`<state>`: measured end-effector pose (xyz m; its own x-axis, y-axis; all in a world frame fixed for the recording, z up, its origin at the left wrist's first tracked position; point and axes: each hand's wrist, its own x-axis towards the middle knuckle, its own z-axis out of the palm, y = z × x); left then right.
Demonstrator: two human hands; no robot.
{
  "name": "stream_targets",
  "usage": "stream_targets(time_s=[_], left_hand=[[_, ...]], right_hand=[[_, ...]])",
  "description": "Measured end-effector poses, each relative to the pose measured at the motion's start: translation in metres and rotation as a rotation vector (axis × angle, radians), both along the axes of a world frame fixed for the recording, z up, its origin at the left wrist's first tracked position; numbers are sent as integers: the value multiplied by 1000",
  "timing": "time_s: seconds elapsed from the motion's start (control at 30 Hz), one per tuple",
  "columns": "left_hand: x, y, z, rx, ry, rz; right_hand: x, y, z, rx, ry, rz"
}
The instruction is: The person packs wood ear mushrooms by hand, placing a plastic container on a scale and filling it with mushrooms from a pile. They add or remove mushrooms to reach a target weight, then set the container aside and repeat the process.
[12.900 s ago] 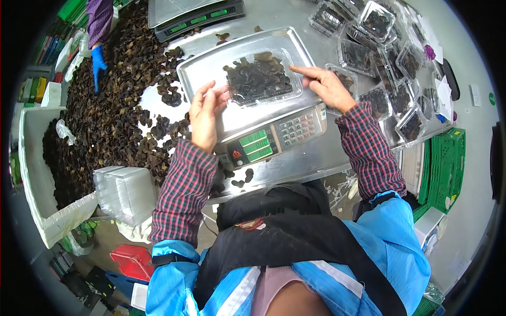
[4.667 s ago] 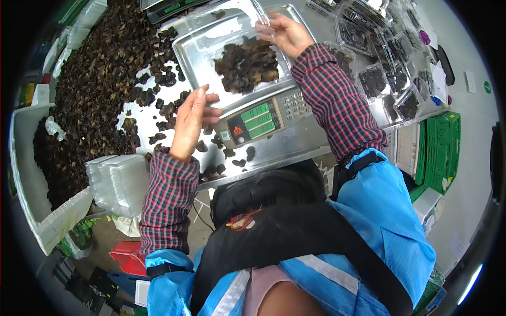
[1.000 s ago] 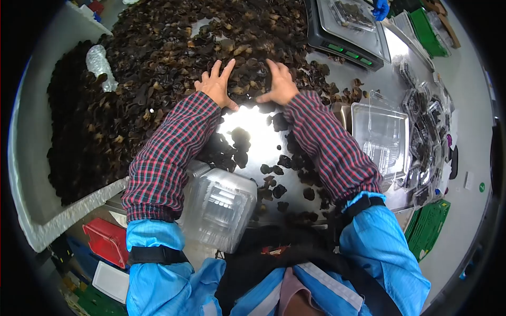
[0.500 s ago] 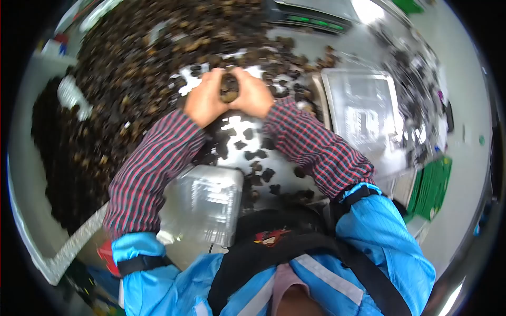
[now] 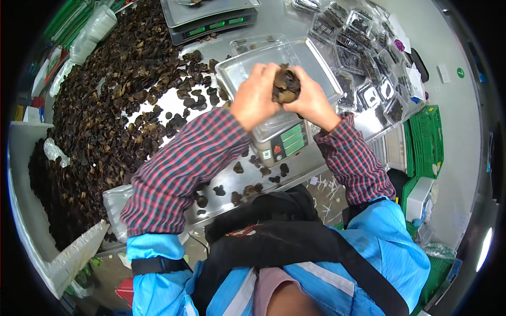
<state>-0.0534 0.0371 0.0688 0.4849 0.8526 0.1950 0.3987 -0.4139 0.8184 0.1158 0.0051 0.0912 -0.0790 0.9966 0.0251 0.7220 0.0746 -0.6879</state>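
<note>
A clump of dark brown wood ear mushrooms (image 5: 286, 86) is cupped between my left hand (image 5: 258, 95) and my right hand (image 5: 312, 100). Both hands are closed around its sides. Beneath them a clear plastic container (image 5: 321, 58) rests on a digital scale (image 5: 287, 145) with a green display; my forearms and hands cover part of both. To the left, a large heap of wood ear mushrooms (image 5: 100, 100) spreads over the metal table (image 5: 226, 176), with loose pieces scattered near its front edge.
Another scale (image 5: 211, 21) stands at the back. Several filled clear packs (image 5: 363, 52) cover the table's right side. Green crates (image 5: 426, 139) are stacked beyond the right edge. A stack of clear containers (image 5: 117, 205) sits by my left sleeve, and a white foam box (image 5: 31, 158) is at far left.
My hands, with the mushroom clump between them, have moved from the mushroom heap to the right, over the container on the scale. The camera view has turned rightward too.
</note>
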Motion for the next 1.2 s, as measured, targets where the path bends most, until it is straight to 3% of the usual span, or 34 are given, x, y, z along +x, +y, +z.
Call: stream_targets(time_s=[0.1, 0.2, 0.23, 0.4, 0.47, 0.53, 0.67, 0.73, 0.93, 1.07, 1.13, 1.2], left_hand=[[49, -1, -41, -64, -10, -20], [56, 3, -65, 5, 84, -24], [56, 1, -57, 67, 121, -25], [45, -17, -28, -96, 406, 46], [44, -31, -27, 89, 506, 93], [36, -39, -27, 36, 407, 93], [2, -58, -35, 67, 259, 273], [-25, -70, -34, -138, 97, 314], [-99, -115, -39, -220, 69, 488], [-117, -137, -50, -297, -45, 569], [-128, -143, -70, -328, -79, 575], [-128, -149, -78, -373, -78, 577]], right_hand=[[61, 6, -43, -27, -52, 63], [67, 10, -62, -95, -216, 183], [66, 10, -63, -22, -168, 217], [69, 18, -63, 42, -206, 320], [75, 15, -41, -43, -327, 388], [83, 13, -28, -22, -342, 401], [122, 10, -18, 199, -150, 324], [147, 2, -13, 153, 26, 206], [204, -52, -54, 0, 283, -108], [186, -121, -89, -288, -91, -4], [182, -153, -122, -320, -436, 89], [173, -176, -147, -293, -513, -3]])
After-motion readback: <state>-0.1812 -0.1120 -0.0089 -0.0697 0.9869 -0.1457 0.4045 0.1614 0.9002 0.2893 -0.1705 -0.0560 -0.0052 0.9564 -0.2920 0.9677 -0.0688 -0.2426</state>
